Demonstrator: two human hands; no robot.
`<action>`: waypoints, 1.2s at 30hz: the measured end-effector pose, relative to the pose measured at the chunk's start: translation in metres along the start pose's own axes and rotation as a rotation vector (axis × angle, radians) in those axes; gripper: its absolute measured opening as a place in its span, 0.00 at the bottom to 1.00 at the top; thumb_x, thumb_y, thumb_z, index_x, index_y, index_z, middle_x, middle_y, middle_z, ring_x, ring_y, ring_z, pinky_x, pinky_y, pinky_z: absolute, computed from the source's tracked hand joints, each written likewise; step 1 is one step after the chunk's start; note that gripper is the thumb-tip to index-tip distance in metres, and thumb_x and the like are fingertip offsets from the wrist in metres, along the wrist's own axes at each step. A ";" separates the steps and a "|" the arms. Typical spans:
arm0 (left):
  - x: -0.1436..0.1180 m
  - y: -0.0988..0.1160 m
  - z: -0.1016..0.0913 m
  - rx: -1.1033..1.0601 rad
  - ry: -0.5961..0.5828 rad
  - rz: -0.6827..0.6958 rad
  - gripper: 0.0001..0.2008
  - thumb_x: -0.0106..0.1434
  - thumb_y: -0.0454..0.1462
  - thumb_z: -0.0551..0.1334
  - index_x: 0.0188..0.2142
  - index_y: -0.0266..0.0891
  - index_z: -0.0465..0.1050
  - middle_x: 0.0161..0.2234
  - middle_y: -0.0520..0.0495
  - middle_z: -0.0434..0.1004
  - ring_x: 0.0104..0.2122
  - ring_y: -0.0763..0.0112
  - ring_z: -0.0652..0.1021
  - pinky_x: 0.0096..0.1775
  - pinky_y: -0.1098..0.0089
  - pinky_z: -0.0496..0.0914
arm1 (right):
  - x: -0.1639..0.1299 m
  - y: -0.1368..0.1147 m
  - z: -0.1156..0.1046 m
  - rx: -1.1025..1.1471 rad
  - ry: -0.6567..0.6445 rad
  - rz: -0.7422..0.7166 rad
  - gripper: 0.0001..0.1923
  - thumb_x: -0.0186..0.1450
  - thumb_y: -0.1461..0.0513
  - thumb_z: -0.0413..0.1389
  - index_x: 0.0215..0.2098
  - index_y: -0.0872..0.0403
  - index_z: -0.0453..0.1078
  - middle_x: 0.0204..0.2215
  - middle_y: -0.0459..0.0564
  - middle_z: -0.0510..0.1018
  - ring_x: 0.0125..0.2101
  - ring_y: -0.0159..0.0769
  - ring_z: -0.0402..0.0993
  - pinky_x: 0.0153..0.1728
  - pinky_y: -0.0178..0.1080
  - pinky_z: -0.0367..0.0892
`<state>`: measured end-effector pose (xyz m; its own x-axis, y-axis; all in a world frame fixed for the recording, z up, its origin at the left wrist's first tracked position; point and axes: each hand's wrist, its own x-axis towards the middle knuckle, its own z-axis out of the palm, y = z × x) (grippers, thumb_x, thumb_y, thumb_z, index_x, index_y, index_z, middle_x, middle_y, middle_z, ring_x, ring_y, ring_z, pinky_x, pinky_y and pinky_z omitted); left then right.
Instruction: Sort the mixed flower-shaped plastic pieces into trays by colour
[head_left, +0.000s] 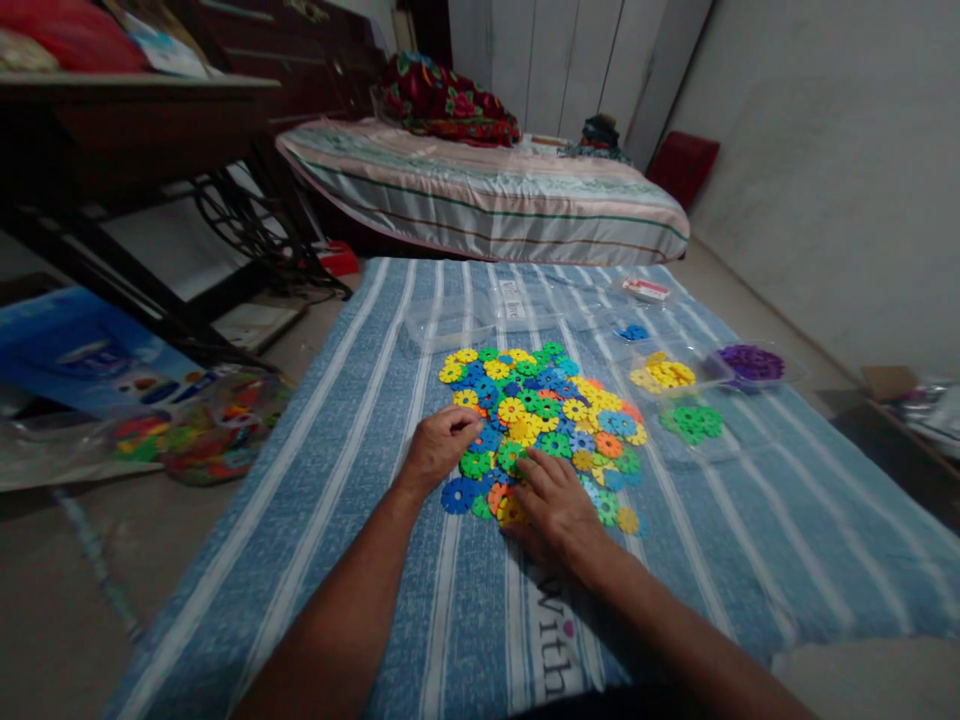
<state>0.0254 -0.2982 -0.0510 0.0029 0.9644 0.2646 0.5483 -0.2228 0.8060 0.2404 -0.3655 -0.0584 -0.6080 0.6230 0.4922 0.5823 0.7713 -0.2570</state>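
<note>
A pile of discs (544, 420) lies on the mat (360, 420). Right of the pile sit trays (679, 375); behind the mat stands a bed (487, 195).

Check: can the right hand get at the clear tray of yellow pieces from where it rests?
Probably yes. The right hand rests on the mixed pile; the yellow tray sits up and right, with nothing between.

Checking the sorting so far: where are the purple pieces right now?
The purple pieces sit in a clear tray at the cloth's far right edge, just right of the yellow pieces.
</note>
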 end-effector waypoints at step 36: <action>0.002 0.002 0.000 -0.007 0.008 -0.025 0.10 0.56 0.44 0.60 0.26 0.40 0.76 0.34 0.47 0.81 0.38 0.65 0.79 0.45 0.67 0.73 | -0.013 0.082 -0.052 -0.039 0.199 0.141 0.09 0.68 0.63 0.51 0.33 0.53 0.71 0.33 0.53 0.77 0.37 0.39 0.73 0.40 0.42 0.70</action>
<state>0.0261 -0.2969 -0.0491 -0.0174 0.9685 0.2485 0.5422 -0.1997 0.8162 0.3244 -0.3167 -0.0426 -0.4033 0.6832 0.6087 0.6762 0.6707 -0.3047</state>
